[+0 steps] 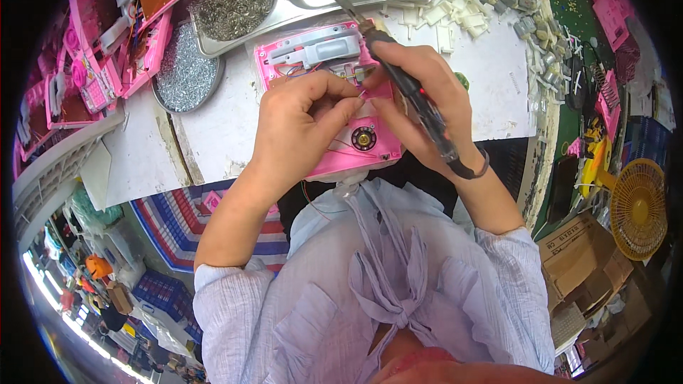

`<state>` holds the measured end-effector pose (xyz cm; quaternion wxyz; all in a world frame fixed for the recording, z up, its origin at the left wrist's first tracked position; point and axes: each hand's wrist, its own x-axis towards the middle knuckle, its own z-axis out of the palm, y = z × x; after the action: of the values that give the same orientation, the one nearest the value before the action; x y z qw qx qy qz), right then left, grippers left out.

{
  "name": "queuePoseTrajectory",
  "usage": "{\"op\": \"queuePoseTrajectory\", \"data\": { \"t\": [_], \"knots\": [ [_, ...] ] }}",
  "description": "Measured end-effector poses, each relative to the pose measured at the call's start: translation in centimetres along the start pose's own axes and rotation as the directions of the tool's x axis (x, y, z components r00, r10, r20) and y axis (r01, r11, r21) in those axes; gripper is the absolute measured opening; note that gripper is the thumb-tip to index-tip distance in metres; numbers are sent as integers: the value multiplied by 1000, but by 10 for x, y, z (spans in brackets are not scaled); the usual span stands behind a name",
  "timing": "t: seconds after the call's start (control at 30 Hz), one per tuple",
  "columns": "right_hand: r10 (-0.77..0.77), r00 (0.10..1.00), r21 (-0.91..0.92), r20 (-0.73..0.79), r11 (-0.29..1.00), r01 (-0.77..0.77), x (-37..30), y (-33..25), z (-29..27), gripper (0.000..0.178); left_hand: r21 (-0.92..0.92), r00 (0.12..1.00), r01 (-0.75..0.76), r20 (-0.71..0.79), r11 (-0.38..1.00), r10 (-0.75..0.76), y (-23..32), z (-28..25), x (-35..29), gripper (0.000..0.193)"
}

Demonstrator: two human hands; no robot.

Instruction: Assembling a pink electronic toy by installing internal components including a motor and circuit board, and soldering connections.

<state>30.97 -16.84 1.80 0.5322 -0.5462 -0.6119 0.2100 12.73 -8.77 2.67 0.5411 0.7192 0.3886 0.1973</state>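
Note:
Before me on the table lies a pink plastic housing (324,165) with its inside facing up. It holds a grey plastic part (334,50), several thin coloured wires and a round black speaker (364,139). Over the middle of the housing, my left hand (288,121) is closed, thumb and forefinger pinched on something too small to make out. My right hand (445,89) grips a black electric screwdriver (413,92) with a small red light. Its metal tip points up and away from the housing. The right fingertips reach down close to the left ones, partly hiding the wires.
A metal tray (281,23) with many springs (235,0) stands at the back. Left of it are a round dish of screws (186,71) and stacked pink housings (96,75). White plastic pieces (455,14) and small motors (544,57) lie back right; a yellow fan (640,206) stands far right.

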Motion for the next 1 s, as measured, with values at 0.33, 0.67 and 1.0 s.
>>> {"op": "queuePoseTrajectory", "data": {
  "t": [0.33, 0.67, 1.0],
  "knots": [
    [-59, 998, -38, 18, 998, 59, -3, 6, 7, 58, -50, 999, -52, 6, 997, 53, -8, 0, 0, 8],
    [27, 993, 186, 119, 981, -49, -38, -21, -77, 24, 321, 870, -493, 199, 809, 451, -10, -3, -10, 19],
    [-63, 961, 11, 268, 998, 62, -43, -22, -61, 20, 380, 847, -531, 262, 758, 463, -11, -4, -9, 24]
  ]
}}
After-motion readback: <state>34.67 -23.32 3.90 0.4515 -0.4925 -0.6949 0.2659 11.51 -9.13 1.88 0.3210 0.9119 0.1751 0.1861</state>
